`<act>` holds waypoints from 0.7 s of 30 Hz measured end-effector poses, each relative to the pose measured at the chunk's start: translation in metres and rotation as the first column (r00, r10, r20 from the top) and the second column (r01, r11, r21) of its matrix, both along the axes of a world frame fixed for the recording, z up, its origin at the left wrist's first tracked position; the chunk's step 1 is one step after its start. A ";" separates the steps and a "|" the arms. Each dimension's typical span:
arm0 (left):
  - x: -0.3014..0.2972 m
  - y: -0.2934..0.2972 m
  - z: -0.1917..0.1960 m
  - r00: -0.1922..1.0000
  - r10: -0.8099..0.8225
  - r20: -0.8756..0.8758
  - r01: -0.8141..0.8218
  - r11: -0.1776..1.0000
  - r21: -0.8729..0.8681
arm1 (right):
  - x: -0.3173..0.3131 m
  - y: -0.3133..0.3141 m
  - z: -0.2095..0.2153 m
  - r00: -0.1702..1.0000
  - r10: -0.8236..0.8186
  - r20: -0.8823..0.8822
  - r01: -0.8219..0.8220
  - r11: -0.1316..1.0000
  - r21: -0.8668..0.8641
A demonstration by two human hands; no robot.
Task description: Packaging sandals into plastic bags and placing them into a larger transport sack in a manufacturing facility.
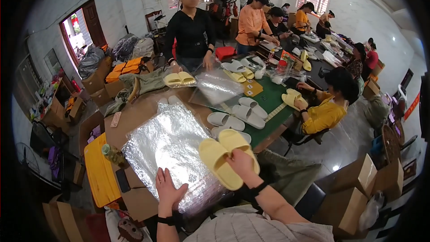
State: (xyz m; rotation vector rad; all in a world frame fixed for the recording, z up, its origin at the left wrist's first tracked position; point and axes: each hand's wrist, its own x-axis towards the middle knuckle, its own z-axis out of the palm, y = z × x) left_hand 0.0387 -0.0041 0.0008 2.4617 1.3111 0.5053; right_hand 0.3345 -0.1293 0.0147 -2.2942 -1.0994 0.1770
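Observation:
A pair of pale yellow slide slippers (212, 154) is gripped in my right hand (241, 163), whose fingers are closed around the straps. The pair hangs tilted over the right edge of a stack of shiny clear plastic bags (165, 136). On the near part of that stack rests my left hand (168, 189), fingers spread and holding nothing. Just beyond the yellow pair, several grey slippers (248, 113) lie on the green table mat (280, 118). Pale slippers partly covered by the plastic show at the stack's far end.
Left of the stack are a jar (113, 154), a dark phone (122, 180) and folded yellow-orange bags (101, 170). Across the table a person in black (190, 36) handles yellow slippers. At right, a seated person in yellow (324, 114) holds another pair. Cardboard boxes (345, 210) stand at lower right.

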 end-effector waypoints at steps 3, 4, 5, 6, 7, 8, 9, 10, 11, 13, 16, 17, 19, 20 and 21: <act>-0.001 0.004 0.008 0.995 -0.063 -0.072 0.060 0.997 -0.048 | 0.021 -0.052 0.011 0.993 -0.120 -0.016 0.120 0.992 0.029; 0.000 0.005 0.014 0.993 -0.094 -0.077 0.089 0.994 -0.055 | 0.031 -0.071 0.005 0.990 -0.140 -0.008 0.140 0.989 0.048; 0.000 0.006 0.020 0.989 -0.125 -0.083 0.120 0.991 -0.063 | 0.039 -0.087 0.000 0.987 -0.162 -0.002 0.161 0.985 0.067; -0.004 0.005 0.022 0.989 -0.121 -0.081 0.116 0.991 -0.064 | 0.039 -0.098 0.007 0.982 -0.188 -0.004 0.187 0.977 0.103; -0.005 0.007 0.024 0.974 -0.163 -0.157 0.170 0.985 0.031 | 0.038 -0.109 0.020 0.976 -0.216 -0.003 0.214 0.966 0.142; -0.006 0.006 0.027 0.952 -0.195 -0.236 0.228 0.966 0.122 | 0.037 -0.119 0.025 0.970 -0.241 -0.041 0.244 0.955 0.170; -0.001 0.003 0.037 0.954 -0.200 -0.225 0.233 0.963 0.132 | 0.037 -0.129 0.024 0.968 -0.247 -0.031 0.249 0.952 0.180; 0.003 -0.002 0.048 0.951 -0.276 -0.140 0.284 0.958 0.040 | 0.036 -0.137 0.020 0.947 -0.294 -0.127 0.316 0.921 0.228; 0.009 -0.004 0.053 0.938 -0.343 -0.048 0.341 0.939 -0.047 | 0.036 -0.142 0.019 0.917 -0.329 -0.225 0.382 0.884 0.268; 0.015 -0.002 0.041 0.915 -0.398 -0.070 0.397 0.917 -0.025 | 0.029 -0.143 0.018 0.906 -0.288 -0.309 0.386 0.862 0.329; 0.021 -0.012 0.037 0.920 -0.391 0.025 0.392 0.919 -0.040 | 0.015 -0.136 0.027 0.885 -0.216 -0.413 0.386 0.836 0.389; 0.022 -0.012 0.036 0.921 -0.390 0.022 0.390 0.920 -0.045 | 0.015 -0.133 0.025 0.891 -0.185 -0.414 0.363 0.838 0.407; 0.025 -0.014 0.031 0.939 -0.343 0.020 0.343 0.939 -0.003 | 0.013 -0.128 0.024 0.895 -0.152 -0.420 0.339 0.844 0.416; 0.027 -0.015 0.032 0.946 -0.321 0.036 0.322 0.946 -0.032 | 0.012 -0.126 0.025 0.922 -0.119 -0.369 0.278 0.866 0.415; 0.030 -0.009 0.025 0.938 -0.343 0.038 0.345 0.937 -0.048 | 0.013 -0.123 0.027 0.945 -0.081 -0.316 0.214 0.886 0.412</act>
